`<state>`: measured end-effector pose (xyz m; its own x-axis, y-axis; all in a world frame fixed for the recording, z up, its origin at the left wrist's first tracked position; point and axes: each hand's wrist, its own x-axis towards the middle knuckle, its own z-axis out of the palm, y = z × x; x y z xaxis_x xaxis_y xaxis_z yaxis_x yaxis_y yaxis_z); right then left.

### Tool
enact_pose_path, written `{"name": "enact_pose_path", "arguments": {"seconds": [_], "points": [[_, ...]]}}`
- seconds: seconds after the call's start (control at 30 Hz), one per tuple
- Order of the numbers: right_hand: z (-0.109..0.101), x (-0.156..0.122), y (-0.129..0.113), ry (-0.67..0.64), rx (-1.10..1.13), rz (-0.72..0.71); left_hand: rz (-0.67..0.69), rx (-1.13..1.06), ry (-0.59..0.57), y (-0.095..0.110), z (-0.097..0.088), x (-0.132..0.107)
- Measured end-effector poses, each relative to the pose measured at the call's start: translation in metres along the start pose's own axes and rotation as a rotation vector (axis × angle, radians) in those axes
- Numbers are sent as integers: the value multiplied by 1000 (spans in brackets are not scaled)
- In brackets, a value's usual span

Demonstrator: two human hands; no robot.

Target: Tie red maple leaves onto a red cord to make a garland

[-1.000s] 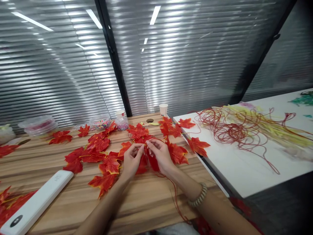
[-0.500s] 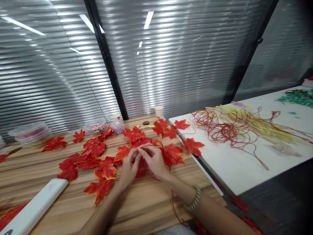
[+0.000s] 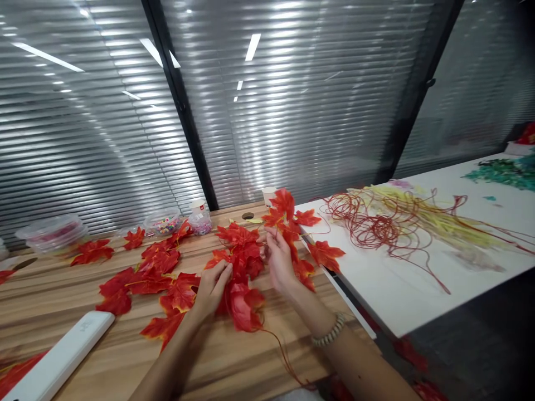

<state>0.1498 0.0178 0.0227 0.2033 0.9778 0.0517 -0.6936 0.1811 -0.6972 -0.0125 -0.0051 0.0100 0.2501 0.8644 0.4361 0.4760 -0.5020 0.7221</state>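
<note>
Red-orange artificial maple leaves on a thin red cord form a garland (image 3: 242, 262) across the wooden table (image 3: 125, 356). My left hand (image 3: 212, 287) pinches one leaf near the table's middle, with a curled leaf (image 3: 242, 305) just right of it. My right hand (image 3: 279, 259), wearing a bead bracelet on the wrist, is raised and grips the cord, lifting a few leaves (image 3: 284, 209) off the table. The cord's loose end (image 3: 288, 362) trails toward the near edge.
A long white bar-shaped device (image 3: 58, 356) lies at the near left. Plastic tubs of beads (image 3: 165, 221) and a paper cup (image 3: 268, 195) stand at the back. To the right, a white table (image 3: 418, 301) carries a tangle of red cord (image 3: 368, 220) and yellow strands.
My hands, which were pinching together at one spot, have parted. The right hand rose up and right, pulling the cord and leaves up; the left hand dropped lower left with a leaf.
</note>
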Motion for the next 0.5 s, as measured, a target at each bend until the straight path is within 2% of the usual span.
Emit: {"name": "enact_pose_path", "arguments": {"seconds": [0.17,0.3,0.4,0.5], "points": [[0,1,1,-23,-148,-93,-139,-183,-60,-1,0,4],[-2,5,4,-62,-144,-116,-238,-286,-82,0,1,7],[-4,7,7,-72,-77,-49,-310,-346,-34,1,2,8],[-4,5,9,-109,-63,81,-339,-387,38,0,1,10]]}}
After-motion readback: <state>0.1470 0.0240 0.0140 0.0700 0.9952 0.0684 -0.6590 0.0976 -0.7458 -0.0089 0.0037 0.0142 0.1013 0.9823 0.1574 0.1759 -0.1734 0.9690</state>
